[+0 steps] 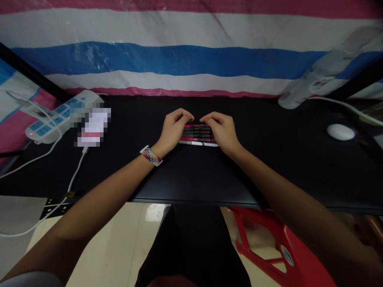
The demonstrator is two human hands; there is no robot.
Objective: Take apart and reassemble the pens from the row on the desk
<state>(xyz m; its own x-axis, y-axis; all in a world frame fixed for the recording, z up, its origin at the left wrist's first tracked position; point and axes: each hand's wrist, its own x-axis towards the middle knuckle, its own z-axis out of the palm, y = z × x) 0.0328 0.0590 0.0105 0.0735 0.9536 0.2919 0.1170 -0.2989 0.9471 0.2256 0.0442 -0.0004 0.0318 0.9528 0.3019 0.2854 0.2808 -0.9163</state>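
Several dark pens with pink parts (196, 132) lie side by side in a row on the black table (185, 175). A white pen (196, 143) forms the row's near edge. My left hand (172, 129) curls around the left ends of the pens, its thumb and fingertips meeting by the far edge. From the other side, my right hand (224, 133) closes on the right ends, thumb and forefinger pinched at the far corner. The tips of both hands are a short gap apart. My palms hide the pens' ends.
At the left are a white power strip (49, 129), a blurred-out phone-like object (93, 126) and its white cable (74, 175). A clear bottle (311, 79) and a white mouse (340, 132) stand at the right. Striped sheeting (179, 59) hangs behind; a red stool (299, 247) is below.
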